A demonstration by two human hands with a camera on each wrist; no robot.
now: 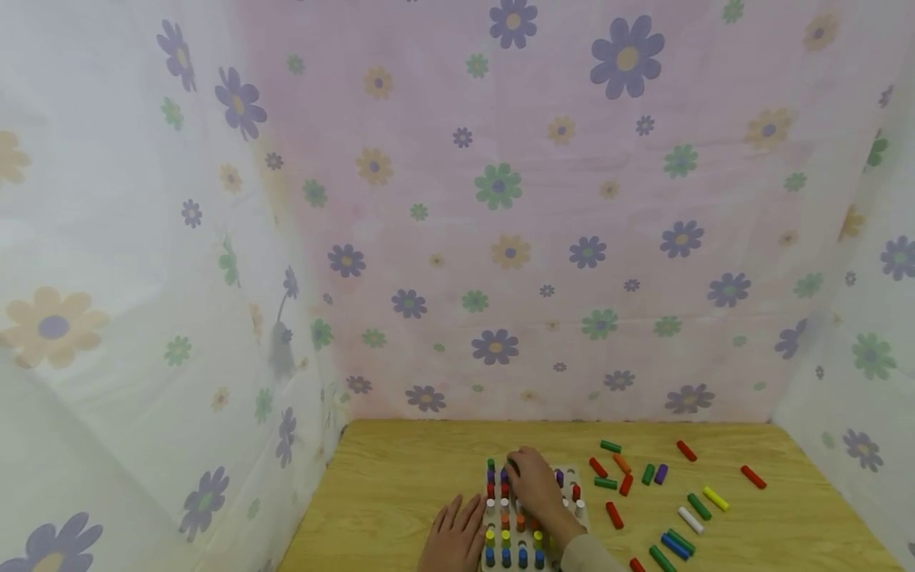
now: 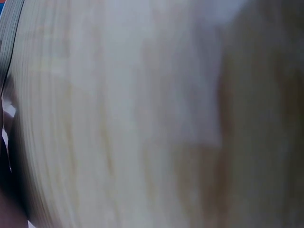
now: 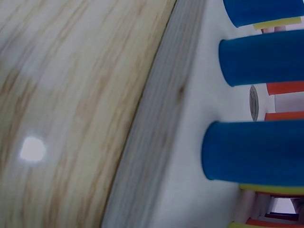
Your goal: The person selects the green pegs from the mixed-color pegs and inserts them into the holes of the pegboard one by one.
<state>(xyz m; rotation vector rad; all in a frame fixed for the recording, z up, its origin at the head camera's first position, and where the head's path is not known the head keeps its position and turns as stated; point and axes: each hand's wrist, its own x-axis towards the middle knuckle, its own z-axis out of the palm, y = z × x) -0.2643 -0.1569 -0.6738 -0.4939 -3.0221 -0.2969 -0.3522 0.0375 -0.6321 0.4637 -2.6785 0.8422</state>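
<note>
A white pegboard (image 1: 583, 518) stands on the table with colored pegs upright in rows. Nearest the front is a row of blue pegs (image 1: 506, 558); behind come yellow pegs (image 1: 506, 538), orange, white, red and purple ones. One green peg (image 1: 491, 464) stands at the far left corner. Over the far rows, my right hand (image 1: 532, 482) reaches down with curled fingers, pinching a dark peg mostly hidden by the fingertips. My left hand (image 1: 453, 536) lies with fingers extended along the board's left side. In the right wrist view, blue pegs (image 3: 256, 152) rise from the board (image 3: 185, 190).
Loose pegs lie scattered on the wooden table (image 1: 400, 461) right of the board, among them a yellow peg (image 1: 716, 499), a white peg (image 1: 691, 520) and a red peg (image 1: 754, 477). Flower-patterned curtains (image 1: 500, 262) enclose the table at the back and sides.
</note>
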